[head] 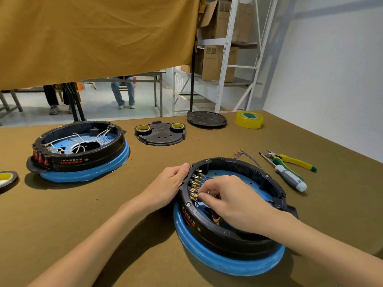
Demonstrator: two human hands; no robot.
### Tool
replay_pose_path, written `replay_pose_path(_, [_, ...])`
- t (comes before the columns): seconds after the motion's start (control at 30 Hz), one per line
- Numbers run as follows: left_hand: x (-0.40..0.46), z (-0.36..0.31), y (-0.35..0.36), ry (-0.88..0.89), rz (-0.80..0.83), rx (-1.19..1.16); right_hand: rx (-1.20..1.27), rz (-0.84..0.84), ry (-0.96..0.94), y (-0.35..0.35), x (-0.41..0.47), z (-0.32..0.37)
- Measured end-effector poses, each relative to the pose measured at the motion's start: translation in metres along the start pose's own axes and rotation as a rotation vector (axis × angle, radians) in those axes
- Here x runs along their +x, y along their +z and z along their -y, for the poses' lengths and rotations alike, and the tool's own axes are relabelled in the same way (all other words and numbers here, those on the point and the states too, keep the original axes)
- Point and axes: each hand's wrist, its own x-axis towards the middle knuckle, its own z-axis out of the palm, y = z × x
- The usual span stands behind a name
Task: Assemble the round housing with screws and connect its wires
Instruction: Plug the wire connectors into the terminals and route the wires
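A round black housing [232,206] with a blue rim sits on the olive-brown worktop [145,235], nearest the viewer and right of centre. The left hand [167,187] presses against the housing's left outer wall, fingers curled over the edge in a steadying grip. The right hand [230,201] reaches inside the housing, its fingertips [202,196] pinched together at a row of brass terminals [194,188] along the left inner wall; thin blue wires [204,179] run from there. The hand covers much of the interior, so whether it holds a wire end cannot be told.

Just behind the housing to the right lies a loose wire bundle [244,155] with brass ends. To the right of the housing lie a screwdriver [288,175] and yellow-green pliers [292,160], close together. Far left of the housing stands a second housing [78,150] with white wires inside. Behind the housing, farther back, is a black plate [160,134] carrying two small tape rolls, then a round black lid [206,119] and a yellow tape roll [249,119]. Another tape roll [8,179] sits at the worktop's left edge.
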Motion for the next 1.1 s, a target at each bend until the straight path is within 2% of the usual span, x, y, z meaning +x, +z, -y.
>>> replay_pose_path(0.53, [-0.005, -0.003, 0.004, 0.015, -0.012, -0.041, 0.028, 0.111, 0.037, -0.004, 0.011, 0.004])
replay_pose_path(1.1, [-0.004, -0.002, 0.005, -0.010, 0.014, -0.100, 0.026, 0.061, 0.022, 0.003, 0.013, 0.004])
